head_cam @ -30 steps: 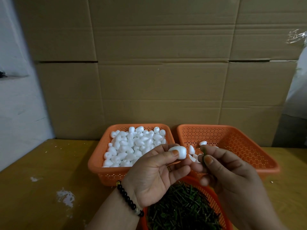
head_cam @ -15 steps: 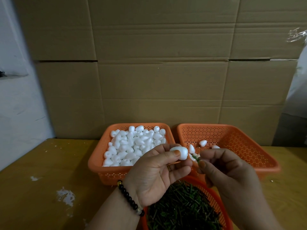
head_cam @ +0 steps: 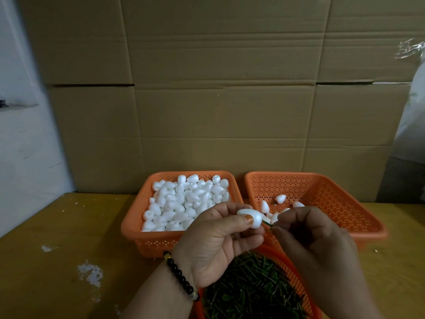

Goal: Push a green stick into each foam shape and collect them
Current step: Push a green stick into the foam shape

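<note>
My left hand (head_cam: 216,240) pinches a white foam shape (head_cam: 251,217) between thumb and fingers, above the near basket. My right hand (head_cam: 312,238) pinches a short green stick (head_cam: 268,224) whose tip meets the right end of that shape. An orange basket (head_cam: 132,229) at the back left is heaped with plain white foam shapes (head_cam: 186,203). The orange basket (head_cam: 358,217) to its right holds a few foam shapes (head_cam: 280,199). A round orange basket (head_cam: 296,272) close to me is full of green sticks (head_cam: 250,288).
The baskets stand on a yellow-brown table (head_cam: 69,238) with white paint marks (head_cam: 89,272) at the front left. A wall of cardboard boxes (head_cam: 218,100) rises right behind the baskets. A pale wall (head_cam: 23,134) closes the left side.
My right hand has turned and brought the green stick leftward until its tip meets the end of the foam shape. My left hand has barely moved.
</note>
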{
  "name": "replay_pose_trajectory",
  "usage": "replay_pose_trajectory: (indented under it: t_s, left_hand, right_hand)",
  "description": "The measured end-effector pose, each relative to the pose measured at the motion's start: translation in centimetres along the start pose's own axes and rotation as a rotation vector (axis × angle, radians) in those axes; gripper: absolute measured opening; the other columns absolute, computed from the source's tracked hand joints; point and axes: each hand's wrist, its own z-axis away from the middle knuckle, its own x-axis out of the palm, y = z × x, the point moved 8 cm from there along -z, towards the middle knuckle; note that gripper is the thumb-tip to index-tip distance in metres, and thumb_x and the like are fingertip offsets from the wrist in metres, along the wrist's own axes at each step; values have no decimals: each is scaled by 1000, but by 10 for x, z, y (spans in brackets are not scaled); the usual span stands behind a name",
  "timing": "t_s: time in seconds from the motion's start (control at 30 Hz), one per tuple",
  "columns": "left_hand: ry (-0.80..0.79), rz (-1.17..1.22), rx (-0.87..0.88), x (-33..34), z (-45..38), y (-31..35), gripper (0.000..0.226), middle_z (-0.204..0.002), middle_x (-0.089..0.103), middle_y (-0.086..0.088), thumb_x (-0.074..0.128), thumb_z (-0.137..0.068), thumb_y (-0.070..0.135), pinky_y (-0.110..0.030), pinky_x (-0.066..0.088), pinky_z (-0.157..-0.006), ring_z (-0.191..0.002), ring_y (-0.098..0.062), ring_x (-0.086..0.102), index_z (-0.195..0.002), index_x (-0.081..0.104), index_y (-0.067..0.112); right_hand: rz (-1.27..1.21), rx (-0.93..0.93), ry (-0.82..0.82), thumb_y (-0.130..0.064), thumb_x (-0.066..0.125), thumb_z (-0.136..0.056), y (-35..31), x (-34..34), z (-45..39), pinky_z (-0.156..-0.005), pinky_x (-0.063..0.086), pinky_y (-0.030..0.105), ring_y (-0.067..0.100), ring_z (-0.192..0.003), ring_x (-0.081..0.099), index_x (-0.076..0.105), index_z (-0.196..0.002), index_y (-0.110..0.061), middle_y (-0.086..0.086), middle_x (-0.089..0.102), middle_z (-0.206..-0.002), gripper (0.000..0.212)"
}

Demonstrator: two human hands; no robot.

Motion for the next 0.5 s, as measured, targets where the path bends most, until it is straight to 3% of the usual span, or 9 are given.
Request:
replay_pose_trajectory:
  t_s: [0.07, 0.23, 0.5]
  left_hand:
    - [6, 3, 3, -1, 0, 0, 26, -84, 69, -17, 70, -68, 0, -30, 58, -61, -74, -22, 68, -93, 66, 1]
    - [8, -31, -1, 0, 0, -3, 20, -83, 69, -17, 69, -67, -1, -30, 58, -61, -74, -23, 68, -87, 70, 3]
    - [-17, -89, -12, 5, 1, -7, 16, -87, 71, -13, 73, -65, 2, -29, 57, -63, -75, -20, 69, -80, 74, 8]
  right_hand:
    - [23, -30, 6, 0, 81, -66, -1, 0, 0, -60, 40, -3, -14, -74, 60, 62, -79, -34, -23, 65, -93, 41]
    - [65, -62, 8, -1, 82, -65, -1, 2, 1, -55, 43, 5, 3, -64, 62, 62, -78, -34, -21, 64, -91, 41]
    - [63, -110, 28, -4, 84, -63, -5, 1, 3, -55, 44, 4, 1, -66, 62, 60, -79, -38, -21, 64, -90, 45]
